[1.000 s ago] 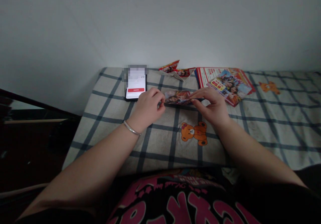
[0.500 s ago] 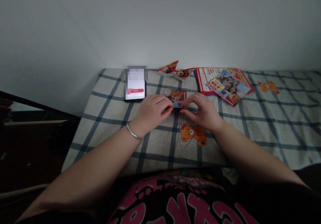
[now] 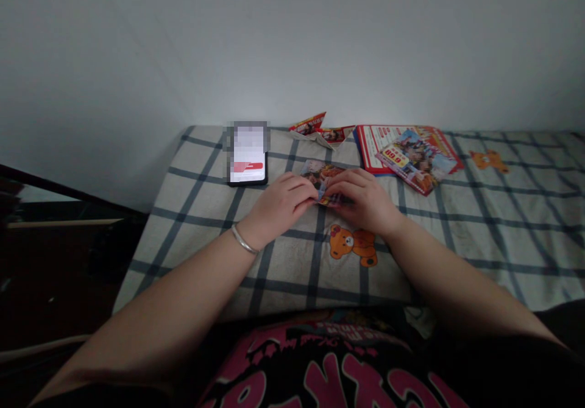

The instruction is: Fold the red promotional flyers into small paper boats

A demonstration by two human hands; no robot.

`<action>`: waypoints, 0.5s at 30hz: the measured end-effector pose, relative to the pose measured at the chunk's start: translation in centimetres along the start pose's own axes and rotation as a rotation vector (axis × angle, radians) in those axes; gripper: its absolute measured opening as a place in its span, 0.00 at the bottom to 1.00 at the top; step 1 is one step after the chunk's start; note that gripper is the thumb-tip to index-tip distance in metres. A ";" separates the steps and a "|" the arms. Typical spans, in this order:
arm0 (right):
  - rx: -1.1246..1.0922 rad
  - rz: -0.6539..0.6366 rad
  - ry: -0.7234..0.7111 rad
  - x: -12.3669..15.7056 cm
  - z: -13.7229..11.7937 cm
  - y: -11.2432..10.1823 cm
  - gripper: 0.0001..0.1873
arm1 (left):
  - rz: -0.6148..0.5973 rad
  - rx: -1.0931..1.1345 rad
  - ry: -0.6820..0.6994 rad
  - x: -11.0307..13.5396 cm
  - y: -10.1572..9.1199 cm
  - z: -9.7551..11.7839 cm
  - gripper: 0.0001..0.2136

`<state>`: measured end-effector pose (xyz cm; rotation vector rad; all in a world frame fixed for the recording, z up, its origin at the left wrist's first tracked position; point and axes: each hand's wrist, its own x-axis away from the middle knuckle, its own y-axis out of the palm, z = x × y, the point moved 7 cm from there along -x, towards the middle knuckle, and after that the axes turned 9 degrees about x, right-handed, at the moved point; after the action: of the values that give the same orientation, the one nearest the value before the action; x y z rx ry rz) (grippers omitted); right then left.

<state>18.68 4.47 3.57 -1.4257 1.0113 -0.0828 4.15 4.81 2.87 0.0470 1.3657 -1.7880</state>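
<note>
A small folded piece of colourful printed paper (image 3: 325,184) lies on the checked sheet (image 3: 205,213) between my hands. My left hand (image 3: 278,204), with a silver bangle at the wrist, pinches its left edge with curled fingers. My right hand (image 3: 363,200) presses on its right side, fingers bent over the paper. The two hands nearly touch. Most of the paper is hidden under my fingers.
A lit phone (image 3: 248,155) lies at the back left. Folded paper shapes (image 3: 320,129) sit by the wall. A stack of red flyers (image 3: 406,149) lies at the back right. The sheet's left edge drops to a dark floor (image 3: 64,256).
The paper was a long strip held out flat between my hands. My hands have come together and the strip is now folded into a shorter, thicker piece.
</note>
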 end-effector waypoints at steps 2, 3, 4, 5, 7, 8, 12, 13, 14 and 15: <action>0.000 -0.004 0.015 0.1 0.7 0.0 0.09 | 0.022 0.041 -0.010 0.0 -0.2 -0.1 0.04; 0.008 -0.005 0.023 0.1 1.0 0.0 0.11 | 0.037 0.061 -0.015 0.0 -0.4 -0.2 0.04; 0.020 -0.003 0.033 0.2 1.4 0.0 0.13 | 0.053 0.080 -0.022 0.0 -0.6 -0.2 0.04; 0.034 0.002 0.044 0.3 1.8 -0.1 0.13 | 0.066 0.097 -0.033 0.1 -0.8 -0.3 0.04; 0.061 0.027 0.072 0.5 2.5 -0.5 0.14 | 0.080 0.123 -0.061 0.1 -1.0 -0.4 0.04; 0.070 0.042 0.085 0.6 2.8 -0.7 0.14 | 0.083 0.132 -0.075 0.2 -1.1 -0.5 0.05; 0.070 0.061 0.131 0.8 3.7 -1.1 0.11 | 0.093 0.154 -0.098 0.3 -1.3 -0.9 0.08; 0.062 0.061 0.139 0.8 3.9 -1.2 0.11 | 0.097 0.155 -0.102 0.4 -1.3 -1.0 0.09; 0.051 0.070 0.145 0.8 4.0 -1.3 0.10 | 0.101 0.156 -0.110 0.4 -1.3 -1.2 0.09; 0.036 0.090 0.145 0.8 4.1 -1.5 0.09 | 0.111 0.157 -0.121 0.4 -1.4 -1.4 0.08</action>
<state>22.37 6.81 3.67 -1.3547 1.1864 -0.1399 2.39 5.78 3.16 0.0955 1.1147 -1.7714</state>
